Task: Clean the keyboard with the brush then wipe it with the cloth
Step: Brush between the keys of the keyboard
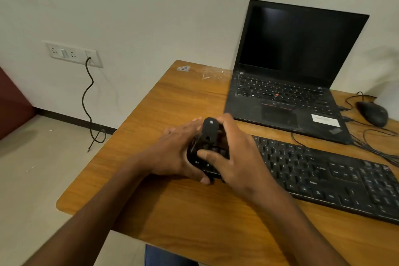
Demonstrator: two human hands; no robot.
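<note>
This looks like the brushing step. The right hand [233, 157] grips the black brush [208, 134], fingers curled round it, over the keyboard [336, 175]. The left hand [174, 153], fingers flat, steadies the keyboard's end beside them. Next, sweep along the keys.

The keyboard [336, 175] at lower right is showing black with pale legends; the table [172, 101] is showing orange-brown woodgrain; the brush [208, 134] is looking black, perhaps.
</note>
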